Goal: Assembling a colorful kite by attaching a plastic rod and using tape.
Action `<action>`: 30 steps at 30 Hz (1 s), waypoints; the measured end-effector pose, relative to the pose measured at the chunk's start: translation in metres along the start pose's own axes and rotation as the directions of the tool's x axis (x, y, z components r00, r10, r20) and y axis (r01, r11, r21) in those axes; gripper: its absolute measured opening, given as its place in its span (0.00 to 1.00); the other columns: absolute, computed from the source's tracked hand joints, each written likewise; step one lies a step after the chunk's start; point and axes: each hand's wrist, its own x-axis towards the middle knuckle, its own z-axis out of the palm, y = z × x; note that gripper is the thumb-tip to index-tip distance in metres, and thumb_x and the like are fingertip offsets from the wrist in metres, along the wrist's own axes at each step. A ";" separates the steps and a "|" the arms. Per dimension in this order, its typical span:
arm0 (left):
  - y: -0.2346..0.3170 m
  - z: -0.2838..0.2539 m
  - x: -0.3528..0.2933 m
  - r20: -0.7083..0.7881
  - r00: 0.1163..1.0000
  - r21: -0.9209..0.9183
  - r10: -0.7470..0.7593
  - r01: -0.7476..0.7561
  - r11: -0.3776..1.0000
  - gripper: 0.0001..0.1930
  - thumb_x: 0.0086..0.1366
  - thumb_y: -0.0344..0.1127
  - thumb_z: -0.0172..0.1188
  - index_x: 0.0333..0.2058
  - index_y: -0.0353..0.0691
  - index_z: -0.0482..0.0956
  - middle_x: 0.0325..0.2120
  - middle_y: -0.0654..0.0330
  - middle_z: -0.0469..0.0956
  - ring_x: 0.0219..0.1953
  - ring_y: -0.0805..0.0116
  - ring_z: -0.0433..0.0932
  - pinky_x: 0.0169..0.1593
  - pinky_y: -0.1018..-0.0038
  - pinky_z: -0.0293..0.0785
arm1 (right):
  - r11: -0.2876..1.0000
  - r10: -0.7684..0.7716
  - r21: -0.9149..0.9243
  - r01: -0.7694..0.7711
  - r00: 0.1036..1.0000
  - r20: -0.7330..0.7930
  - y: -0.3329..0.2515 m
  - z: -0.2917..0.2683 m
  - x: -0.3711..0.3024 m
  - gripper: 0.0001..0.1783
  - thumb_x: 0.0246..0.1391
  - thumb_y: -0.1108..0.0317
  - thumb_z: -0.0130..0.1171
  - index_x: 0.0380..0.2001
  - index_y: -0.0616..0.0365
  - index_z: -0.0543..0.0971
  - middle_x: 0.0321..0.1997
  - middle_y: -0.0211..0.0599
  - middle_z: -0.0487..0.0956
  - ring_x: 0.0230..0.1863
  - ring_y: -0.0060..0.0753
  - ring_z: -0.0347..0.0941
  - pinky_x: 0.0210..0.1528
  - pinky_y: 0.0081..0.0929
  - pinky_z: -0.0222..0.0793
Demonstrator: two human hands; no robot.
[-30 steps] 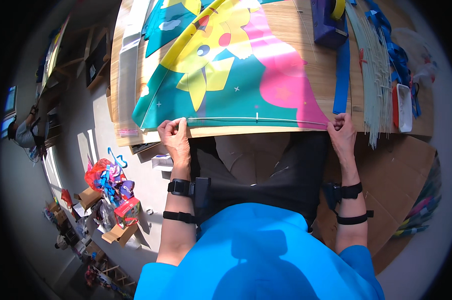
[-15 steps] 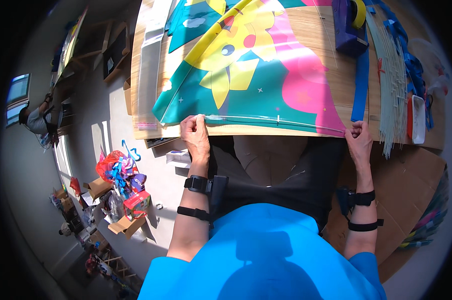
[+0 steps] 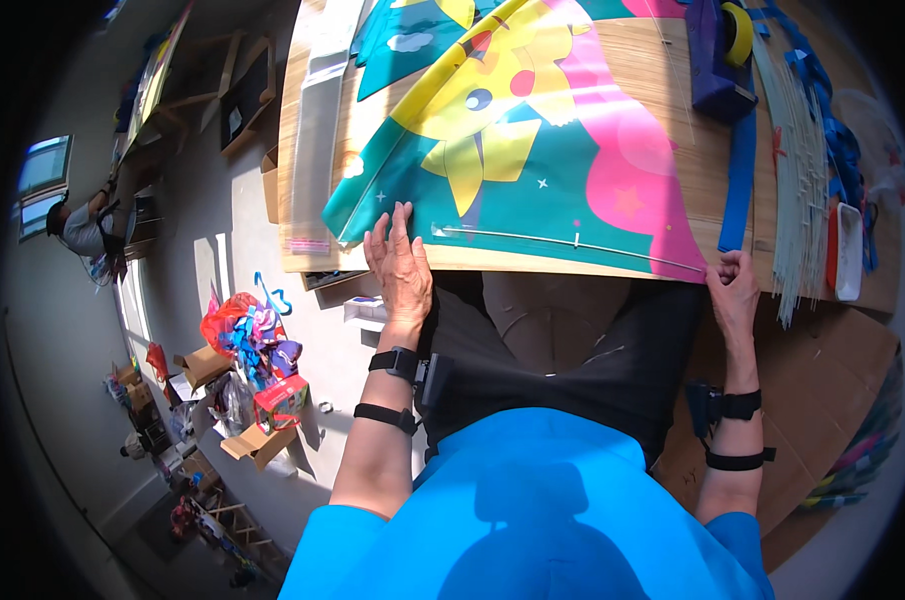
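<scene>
A kite sail [image 3: 613, 170] printed in teal, pink and yellow with a cartoon figure lies on the wooden table in front of me. A thin white rod [image 3: 533, 238] runs along its near edge, with a small pale band around it. My left hand [image 3: 405, 275] is open, fingers extended over the sail's near left part, beside the rod's left end. At the near right corner, my right hand [image 3: 735, 290] pinches the sail's pink tip where the rod ends. Its fingertips hide the very end of the rod.
A purple tape dispenser [image 3: 721, 85] with a yellow roll stands at the far right. Near it are a blue strap [image 3: 740, 185], a bundle of thin pale rods [image 3: 795, 215] and a white tray [image 3: 849, 255]. A clear plastic sleeve [image 3: 318, 140] lies left. Cardboard boxes [image 3: 259, 442] sit on the floor.
My left hand has let go of the sail's near edge and rod, opened, and moved slightly up onto the sail. My right hand keeps its pinch. The view has shifted a little.
</scene>
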 end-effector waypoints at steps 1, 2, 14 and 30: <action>-0.003 0.001 -0.001 0.013 1.000 0.028 0.008 -0.008 1.000 0.30 0.64 0.28 0.52 0.64 0.48 0.56 0.58 0.69 0.68 0.62 0.63 0.60 0.67 0.62 0.44 | 1.000 -0.003 0.000 0.003 1.000 0.001 0.000 0.000 0.000 0.14 0.49 0.73 0.62 0.37 0.62 0.70 0.24 0.33 0.75 0.28 0.22 0.74 0.33 0.22 0.70; -0.007 0.001 -0.001 0.027 1.000 0.056 0.016 -0.017 0.998 0.31 0.64 0.29 0.52 0.64 0.48 0.54 0.58 0.70 0.68 0.62 0.64 0.59 0.68 0.61 0.42 | 1.000 -0.003 0.001 0.003 1.000 0.000 0.000 0.000 0.000 0.14 0.49 0.74 0.62 0.37 0.62 0.70 0.24 0.32 0.75 0.28 0.22 0.73 0.33 0.22 0.70; 0.007 0.000 0.008 0.022 0.986 0.067 -0.166 0.164 0.984 0.29 0.65 0.40 0.55 0.63 0.46 0.56 0.52 0.74 0.73 0.61 0.66 0.58 0.66 0.49 0.33 | 1.000 0.008 0.015 -0.008 1.000 0.002 -0.006 -0.001 -0.001 0.13 0.49 0.75 0.61 0.37 0.63 0.70 0.25 0.32 0.74 0.27 0.20 0.72 0.33 0.20 0.69; 0.009 0.001 0.011 0.035 0.978 0.075 -0.207 0.204 0.976 0.35 0.58 0.39 0.63 0.62 0.48 0.57 0.50 0.74 0.75 0.60 0.67 0.60 0.65 0.45 0.33 | 1.000 0.005 -0.011 -0.005 1.000 0.016 -0.002 -0.002 0.000 0.14 0.48 0.74 0.61 0.38 0.63 0.70 0.24 0.32 0.76 0.27 0.21 0.73 0.34 0.22 0.69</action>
